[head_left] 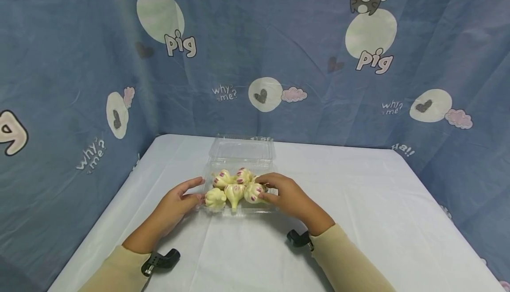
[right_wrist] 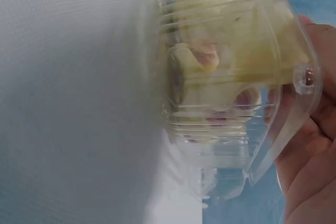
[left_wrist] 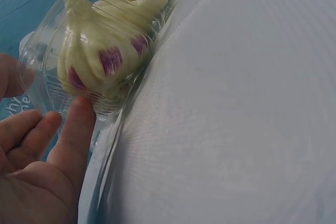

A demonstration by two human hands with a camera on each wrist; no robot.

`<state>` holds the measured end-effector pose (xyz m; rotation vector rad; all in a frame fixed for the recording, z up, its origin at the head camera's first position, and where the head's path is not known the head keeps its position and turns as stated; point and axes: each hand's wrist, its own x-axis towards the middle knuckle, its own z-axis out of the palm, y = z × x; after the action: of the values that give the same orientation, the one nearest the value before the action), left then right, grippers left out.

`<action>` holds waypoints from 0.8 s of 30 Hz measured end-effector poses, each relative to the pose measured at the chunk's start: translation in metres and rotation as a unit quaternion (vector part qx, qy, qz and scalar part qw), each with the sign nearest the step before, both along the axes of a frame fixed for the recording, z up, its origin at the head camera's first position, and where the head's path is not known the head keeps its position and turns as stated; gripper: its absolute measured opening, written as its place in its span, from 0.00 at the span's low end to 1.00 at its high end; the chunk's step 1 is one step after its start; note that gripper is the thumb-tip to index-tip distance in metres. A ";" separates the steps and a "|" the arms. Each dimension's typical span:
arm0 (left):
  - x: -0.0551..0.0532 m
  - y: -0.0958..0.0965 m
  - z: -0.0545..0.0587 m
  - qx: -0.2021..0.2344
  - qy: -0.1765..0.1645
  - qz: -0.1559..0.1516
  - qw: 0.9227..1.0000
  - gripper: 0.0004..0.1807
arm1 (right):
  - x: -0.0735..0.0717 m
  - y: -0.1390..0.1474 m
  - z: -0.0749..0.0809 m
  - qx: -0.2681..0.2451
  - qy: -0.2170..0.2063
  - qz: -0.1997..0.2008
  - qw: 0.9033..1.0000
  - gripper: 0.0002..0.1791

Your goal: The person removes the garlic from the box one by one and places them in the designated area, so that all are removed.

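A clear plastic clamshell box (head_left: pixel 259 210) sits on the table with its lid (head_left: pixel 241 149) folded back toward the wall. Several pale garlic bulbs (head_left: pixel 234 191) with purple marks fill its base. At the box's left side, my left hand (head_left: pixel 175 204) touches the wall with fairly straight fingers; a fingertip (left_wrist: pixel 81 109) presses the ribbed plastic in the left wrist view. Reaching over the right rim, my right hand (head_left: pixel 287 195) pinches a garlic bulb (head_left: pixel 253 192) between thumb and fingers. In the right wrist view, the box wall (right_wrist: pixel 226 135) partly hides those fingers.
A white cloth covers the table (head_left: pixel 358 221). Behind it and to the sides hangs a blue curtain (head_left: pixel 223 40) with pig prints, meeting the table's back edge close behind the lid. Black wrist cameras are strapped over both beige sleeves (head_left: pixel 346 256).
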<state>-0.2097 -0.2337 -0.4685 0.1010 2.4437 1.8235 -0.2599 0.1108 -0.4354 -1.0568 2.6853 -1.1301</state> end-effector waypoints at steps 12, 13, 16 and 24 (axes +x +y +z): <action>0.000 0.001 0.001 -0.005 0.004 0.002 1.000 0.33 | -0.004 0.004 0.000 -0.100 -0.067 -0.020 0.993 0.22; 0.000 0.001 0.001 -0.004 0.004 0.002 1.000 0.33 | -0.004 0.005 0.000 -0.104 -0.068 -0.026 0.992 0.22; 0.000 0.001 0.000 -0.003 0.002 0.001 1.000 0.34 | -0.003 0.007 0.002 -0.106 -0.067 -0.043 0.991 0.22; 0.000 0.001 0.001 -0.010 0.003 0.002 1.000 0.34 | -0.006 0.015 0.006 -0.103 -0.055 -0.080 0.990 0.23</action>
<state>-0.2093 -0.2326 -0.4677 0.1001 2.4679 1.8011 -0.2663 0.1256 -0.4298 -0.7836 2.6518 -1.4733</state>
